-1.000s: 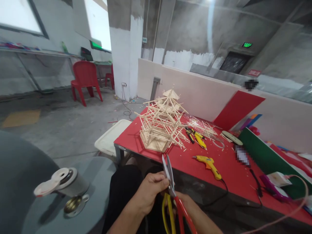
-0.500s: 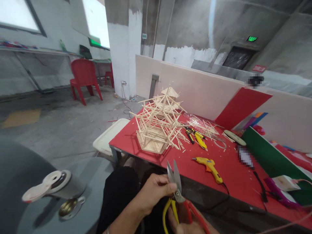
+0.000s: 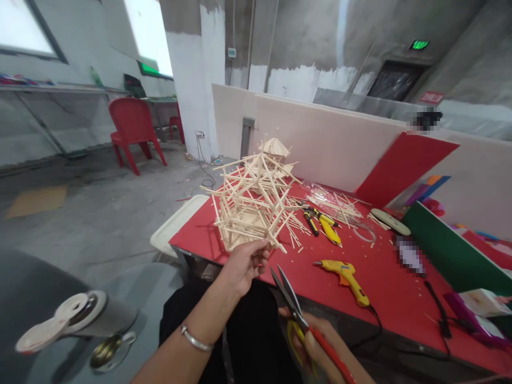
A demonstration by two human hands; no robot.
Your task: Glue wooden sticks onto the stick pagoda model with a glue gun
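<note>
In my right hand (image 3: 320,341) is a pair of scissors (image 3: 294,298) with red and yellow handles. Its fingers wrap round the handles, and the blades point up and away from me, slightly parted. My left hand (image 3: 246,264), with a silver bangle on the wrist, reaches to the front edge of a tower-like model (image 3: 256,197) made of thin wooden sticks. The thumb and fingers there are pinched together. Whether they grip the model's base or a small piece is hidden. The model stands on the near left part of the red table (image 3: 296,269).
Right of the model lie loose sticks (image 3: 298,226), yellow-and-black pliers (image 3: 312,218), a yellow cutter (image 3: 330,232) and a corded yellow glue gun (image 3: 346,274). A green board (image 3: 452,248) edges the table's right side. At my left a cup (image 3: 104,314) stands on a grey stool (image 3: 156,288).
My left hand has moved from beside the scissor blades forward to the model's front edge. The right hand has shifted slightly right with the scissors, whose blades look less widely parted. The view has shifted slightly.
</note>
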